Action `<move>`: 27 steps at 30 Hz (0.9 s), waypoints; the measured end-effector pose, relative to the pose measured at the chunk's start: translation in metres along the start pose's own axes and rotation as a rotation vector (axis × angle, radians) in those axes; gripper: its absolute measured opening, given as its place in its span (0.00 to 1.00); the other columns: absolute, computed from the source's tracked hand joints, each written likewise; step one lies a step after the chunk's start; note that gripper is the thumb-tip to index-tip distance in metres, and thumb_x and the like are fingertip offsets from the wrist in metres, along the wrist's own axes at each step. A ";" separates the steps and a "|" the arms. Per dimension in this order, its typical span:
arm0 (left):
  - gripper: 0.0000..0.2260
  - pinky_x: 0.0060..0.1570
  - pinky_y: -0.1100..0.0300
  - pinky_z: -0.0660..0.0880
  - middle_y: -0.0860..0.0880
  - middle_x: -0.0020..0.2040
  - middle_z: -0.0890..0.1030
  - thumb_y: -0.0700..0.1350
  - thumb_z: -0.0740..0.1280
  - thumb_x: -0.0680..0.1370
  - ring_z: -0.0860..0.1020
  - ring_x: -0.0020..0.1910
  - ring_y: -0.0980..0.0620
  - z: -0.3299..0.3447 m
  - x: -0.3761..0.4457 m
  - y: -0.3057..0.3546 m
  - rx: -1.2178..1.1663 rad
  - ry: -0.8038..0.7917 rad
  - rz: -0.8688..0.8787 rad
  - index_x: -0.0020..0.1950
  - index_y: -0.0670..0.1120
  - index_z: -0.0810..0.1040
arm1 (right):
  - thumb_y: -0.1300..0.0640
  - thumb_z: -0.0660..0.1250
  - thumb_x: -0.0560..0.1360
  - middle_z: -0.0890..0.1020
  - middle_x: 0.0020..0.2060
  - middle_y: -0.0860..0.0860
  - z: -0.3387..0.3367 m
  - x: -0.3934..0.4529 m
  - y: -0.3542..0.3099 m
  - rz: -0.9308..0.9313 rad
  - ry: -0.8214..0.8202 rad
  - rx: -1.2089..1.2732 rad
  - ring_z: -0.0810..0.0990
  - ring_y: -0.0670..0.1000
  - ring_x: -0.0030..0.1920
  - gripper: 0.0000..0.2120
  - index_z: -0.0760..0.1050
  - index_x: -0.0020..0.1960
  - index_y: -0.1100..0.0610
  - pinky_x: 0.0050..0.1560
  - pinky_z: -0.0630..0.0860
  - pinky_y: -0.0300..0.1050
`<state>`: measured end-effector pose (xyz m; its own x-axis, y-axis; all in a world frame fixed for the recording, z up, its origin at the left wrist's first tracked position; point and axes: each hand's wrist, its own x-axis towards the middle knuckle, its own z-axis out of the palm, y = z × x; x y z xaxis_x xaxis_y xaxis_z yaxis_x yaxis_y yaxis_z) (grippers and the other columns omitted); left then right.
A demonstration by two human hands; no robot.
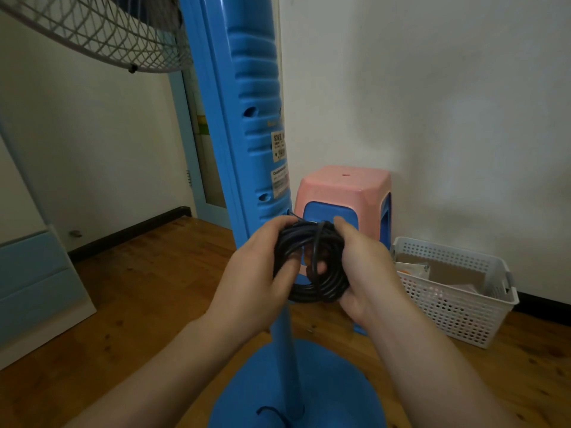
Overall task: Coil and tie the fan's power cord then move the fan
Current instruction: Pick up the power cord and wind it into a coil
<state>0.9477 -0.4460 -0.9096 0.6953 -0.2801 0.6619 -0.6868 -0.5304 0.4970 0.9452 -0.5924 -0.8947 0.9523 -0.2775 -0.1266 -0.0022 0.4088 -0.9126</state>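
A blue standing fan (pixel 256 118) rises in front of me, its grey wire grille (pixel 102 32) at the top left and its round base (pixel 309 387) on the floor below. The black power cord (pixel 321 285) is wound into a tight round coil held in front of the fan's pole. My left hand (pixel 256 273) grips the coil's left side, fingers through the loop. My right hand (pixel 364 267) holds the right side, and one strand crosses the coil's middle. A short piece of cord lies on the base.
A pink plastic stool (pixel 346 186) over a blue one stands behind the fan by the white wall. A white perforated basket (pixel 457 307) with papers sits on the wooden floor at right. A light blue panel (pixel 37 288) leans at left. A blue door frame stands behind.
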 end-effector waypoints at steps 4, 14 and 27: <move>0.19 0.45 0.71 0.75 0.62 0.53 0.79 0.42 0.64 0.79 0.77 0.52 0.65 0.004 0.003 0.001 0.105 0.033 0.001 0.65 0.62 0.67 | 0.50 0.63 0.82 0.84 0.33 0.56 -0.003 0.002 -0.001 -0.006 -0.040 -0.037 0.77 0.53 0.29 0.14 0.81 0.48 0.59 0.50 0.82 0.65; 0.15 0.49 0.64 0.77 0.62 0.51 0.80 0.45 0.60 0.81 0.78 0.53 0.63 0.011 0.002 0.005 0.021 0.099 -0.046 0.63 0.64 0.68 | 0.53 0.67 0.79 0.87 0.48 0.61 -0.010 0.001 -0.004 -0.017 -0.081 -0.120 0.86 0.57 0.39 0.12 0.82 0.56 0.59 0.43 0.85 0.55; 0.17 0.42 0.69 0.75 0.60 0.49 0.80 0.39 0.61 0.81 0.80 0.46 0.62 0.022 0.006 -0.002 -0.022 0.085 -0.045 0.64 0.59 0.70 | 0.44 0.62 0.78 0.87 0.39 0.55 -0.022 0.002 -0.008 -0.221 -0.013 -0.488 0.86 0.58 0.45 0.17 0.82 0.44 0.54 0.53 0.82 0.64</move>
<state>0.9577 -0.4646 -0.9191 0.7059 -0.1873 0.6831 -0.6603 -0.5230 0.5389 0.9402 -0.6153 -0.8958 0.9498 -0.2994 0.0913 0.0603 -0.1112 -0.9920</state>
